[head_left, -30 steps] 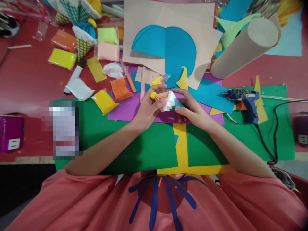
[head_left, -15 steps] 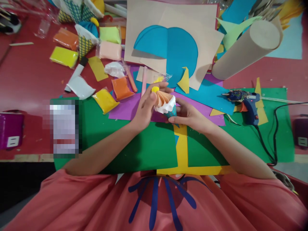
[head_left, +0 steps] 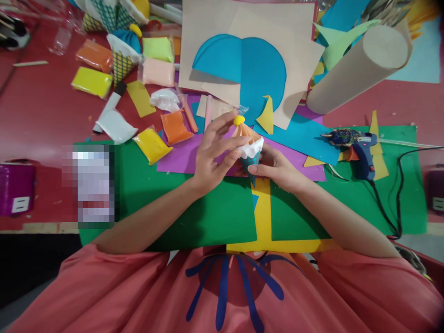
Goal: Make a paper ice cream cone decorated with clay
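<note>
A small craft ice cream cone [head_left: 252, 148] has a teal patterned cone, a white frilled band, an orange-tan swirl and a yellow ball on top. My right hand [head_left: 275, 167] grips its cone part from the right, thumb in front. On the other side, my left hand [head_left: 217, 157] touches the swirl and white band, its fingers spread apart. The cone stands nearly upright with its tip down, above the green sheet [head_left: 208, 212] and the purple sheet [head_left: 176, 155].
Clay packets, such as a yellow one [head_left: 152, 145], lie at the left. A blue glue gun [head_left: 362, 157] with a black cord is at the right. Behind stand a paper roll [head_left: 354, 74] and cut blue paper [head_left: 263, 69]. Another craft cone [head_left: 123, 55] lies upper left.
The cone has turned more upright and shifted slightly right. My left fingers have moved from around the yellow ball to the swirl and white band, spreading out.
</note>
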Tool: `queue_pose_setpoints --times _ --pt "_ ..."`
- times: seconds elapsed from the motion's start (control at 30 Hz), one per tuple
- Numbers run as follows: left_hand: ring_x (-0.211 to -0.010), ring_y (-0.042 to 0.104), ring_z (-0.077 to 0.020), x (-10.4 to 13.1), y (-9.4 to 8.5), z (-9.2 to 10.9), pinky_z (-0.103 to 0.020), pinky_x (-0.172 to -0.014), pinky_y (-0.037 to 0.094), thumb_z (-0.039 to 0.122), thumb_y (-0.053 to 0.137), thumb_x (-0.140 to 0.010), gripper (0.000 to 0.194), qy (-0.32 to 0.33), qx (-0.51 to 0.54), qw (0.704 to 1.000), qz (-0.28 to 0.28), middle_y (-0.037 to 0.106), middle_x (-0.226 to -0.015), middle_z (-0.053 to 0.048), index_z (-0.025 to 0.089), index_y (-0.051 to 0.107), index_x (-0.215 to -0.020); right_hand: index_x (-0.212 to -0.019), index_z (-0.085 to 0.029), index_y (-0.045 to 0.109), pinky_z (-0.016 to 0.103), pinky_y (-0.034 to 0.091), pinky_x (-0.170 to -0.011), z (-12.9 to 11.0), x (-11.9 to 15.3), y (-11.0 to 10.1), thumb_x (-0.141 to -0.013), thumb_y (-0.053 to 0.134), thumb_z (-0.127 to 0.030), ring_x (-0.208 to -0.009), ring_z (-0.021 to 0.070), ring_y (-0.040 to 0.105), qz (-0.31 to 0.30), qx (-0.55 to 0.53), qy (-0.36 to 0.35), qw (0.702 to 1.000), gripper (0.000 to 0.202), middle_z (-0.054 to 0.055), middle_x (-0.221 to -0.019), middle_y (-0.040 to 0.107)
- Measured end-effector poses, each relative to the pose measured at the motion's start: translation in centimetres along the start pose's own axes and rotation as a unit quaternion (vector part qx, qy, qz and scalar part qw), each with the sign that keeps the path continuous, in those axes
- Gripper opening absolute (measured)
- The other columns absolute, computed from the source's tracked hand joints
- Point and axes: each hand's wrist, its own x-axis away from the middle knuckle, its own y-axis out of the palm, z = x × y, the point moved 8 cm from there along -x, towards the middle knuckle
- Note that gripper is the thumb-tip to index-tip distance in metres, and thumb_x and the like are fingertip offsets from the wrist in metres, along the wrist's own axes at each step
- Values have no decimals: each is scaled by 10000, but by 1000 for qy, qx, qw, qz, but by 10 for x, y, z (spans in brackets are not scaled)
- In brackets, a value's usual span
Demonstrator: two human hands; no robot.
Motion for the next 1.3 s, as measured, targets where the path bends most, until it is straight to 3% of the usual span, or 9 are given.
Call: queue_pose_setpoints --times 0.1,0.3,0.57,0.73,0.87,0.97,1.1,1.3 --pt "-1529 160 -338 -1 4 1 -547 -981 526 648 647 -802 351 -9 2 1000 -13 440 -1500 89 457 674 -1096 -1213 -208 530 311 569 -864 0 0 -2 -730 789 -396 -972 165 646 4 9 -1 1000 579 30 -1042 677" --pt "-1531 156 -310 2 -9 13 -567 -1071 457 587 680 -802 236 79 -103 989 73 503 -1443 98 439 709 -984 -1323 -257 453 317 598 -722 -5 0 -2 -680 821 -441 -805 161 650 35 38 -28 998 763 16 -988 641" --pt "-1540 121 -328 0 -7 4 -563 -1081 453 525 711 -801 273 51 -85 995 30 460 -1478 92 433 681 -1056 -1399 -261 401 309 577 -636 -3 1 -4 -669 831 -480 -697 147 609 65 72 -16 995 876 10 -910 614" --pt "-1528 168 -314 -1 0 5 -556 -1117 427 537 686 -818 265 41 -78 996 8 476 -1449 62 426 681 -1058 -1399 -254 411 306 558 -665 -4 3 -10 -701 809 -468 -776 167 618 86 115 -36 989 832 33 -966 624" --pt "-1439 358 -304 1 -5 20 -534 -1166 356 483 675 -845 169 110 -141 981 69 563 -1309 30 386 718 -975 -1408 -226 405 297 536 -698 -5 3 -11 -715 795 -493 -861 186 616 92 168 -57 980 839 41 -964 628" --pt "-1391 420 -286 2 -4 27 -503 -1161 360 464 675 -852 193 142 -165 973 75 593 -1258 27 379 713 -1021 -1433 -225 376 277 512 -655 -7 3 -11 -739 773 -506 -845 174 613 93 190 -66 975 847 48 -986 628" --pt "-1349 471 -270 1 -4 28 -493 -1124 413 479 640 -879 217 166 -199 963 79 610 -1254 21 371 699 -1058 -1428 -232 381 256 471 -584 -8 4 -13 -744 772 -494 -761 145 589 105 211 -79 968 830 30 -943 626" --pt "-1105 647 -181 7 0 45 -415 -972 568 427 613 -915 145 286 -299 903 113 647 -1168 39 415 671 -1047 -1365 -193 434 259 448 -563 -8 5 -14 -731 778 -480 -751 156 584 120 223 -81 964 777 20 -855 601"
